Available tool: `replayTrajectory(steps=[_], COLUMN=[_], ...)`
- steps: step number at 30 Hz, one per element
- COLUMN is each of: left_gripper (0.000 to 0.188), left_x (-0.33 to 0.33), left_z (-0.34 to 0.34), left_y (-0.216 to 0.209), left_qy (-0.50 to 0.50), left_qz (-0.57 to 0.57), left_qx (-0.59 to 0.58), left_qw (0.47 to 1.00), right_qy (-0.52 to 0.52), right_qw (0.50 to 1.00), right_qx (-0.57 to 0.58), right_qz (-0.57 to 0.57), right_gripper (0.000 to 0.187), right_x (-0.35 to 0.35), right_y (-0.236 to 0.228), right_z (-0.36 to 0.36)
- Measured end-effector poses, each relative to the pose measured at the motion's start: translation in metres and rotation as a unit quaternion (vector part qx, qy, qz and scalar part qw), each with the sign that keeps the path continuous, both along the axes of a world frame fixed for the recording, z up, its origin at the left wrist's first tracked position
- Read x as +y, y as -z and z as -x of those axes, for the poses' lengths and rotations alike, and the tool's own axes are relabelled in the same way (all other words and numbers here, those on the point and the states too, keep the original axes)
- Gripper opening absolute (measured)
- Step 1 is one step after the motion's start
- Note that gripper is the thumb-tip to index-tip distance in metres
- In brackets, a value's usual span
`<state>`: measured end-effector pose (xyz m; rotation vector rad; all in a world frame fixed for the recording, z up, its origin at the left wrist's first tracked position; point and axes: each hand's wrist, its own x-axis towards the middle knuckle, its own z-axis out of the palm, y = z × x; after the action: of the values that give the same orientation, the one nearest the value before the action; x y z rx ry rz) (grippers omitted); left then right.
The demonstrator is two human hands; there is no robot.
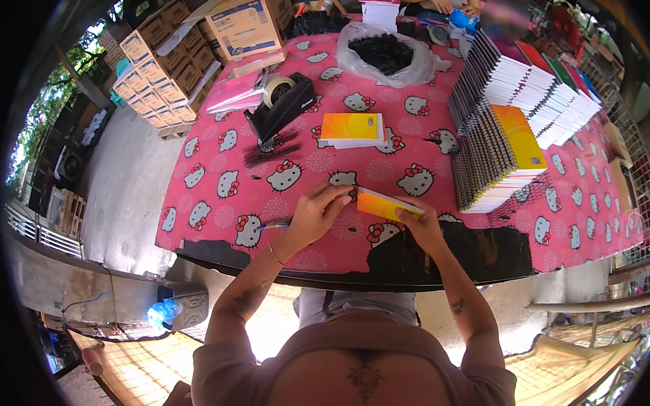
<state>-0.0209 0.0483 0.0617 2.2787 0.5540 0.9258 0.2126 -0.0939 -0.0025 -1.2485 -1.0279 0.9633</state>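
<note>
My right hand [422, 224] grips a small notebook [382, 205] with an orange-and-yellow cover by its right end, tilted above the table's near edge. At the notebook's left end, my left hand [317, 211] has thumb and fingers pinched together; whatever lies between them is too small to make out. A blue-and-white pen [274, 225] rests beside my left wrist. Farther in, a little pile of unbound yellow notebooks [352, 129] lies flat. Several loose black spiral coils [271, 154] lie left of that pile.
To the right rise stacks of spiral-bound yellow notebooks [498, 162] and other coloured notebooks [533, 81]. A tape dispenser [282, 105] stands at left. Behind are a plastic bag of black coils [382, 53] and cardboard boxes [249, 25]. Another person's hands [443, 3] show across the pink-covered table [226, 156].
</note>
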Motion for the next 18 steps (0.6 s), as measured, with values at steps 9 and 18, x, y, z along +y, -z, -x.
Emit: replayTrajectory(steps=[9, 18], left_gripper=[0.017, 0.016], left_x=[-0.001, 0.016], left_z=[-0.005, -0.015], left_y=[0.011, -0.001], left_qy=[-0.028, -0.009], left_qz=[0.006, 0.003], left_qx=[-0.023, 0.011], left_qw=[0.999, 1.000], right_qy=[-0.010, -0.005], right_qw=[1.000, 1.000], right_qx=[0.012, -0.025], right_qz=[0.002, -0.001], right_gripper=[0.031, 0.031], right_x=[0.000, -0.002], right_y=[0.000, 0.003], right_z=[-0.001, -0.004])
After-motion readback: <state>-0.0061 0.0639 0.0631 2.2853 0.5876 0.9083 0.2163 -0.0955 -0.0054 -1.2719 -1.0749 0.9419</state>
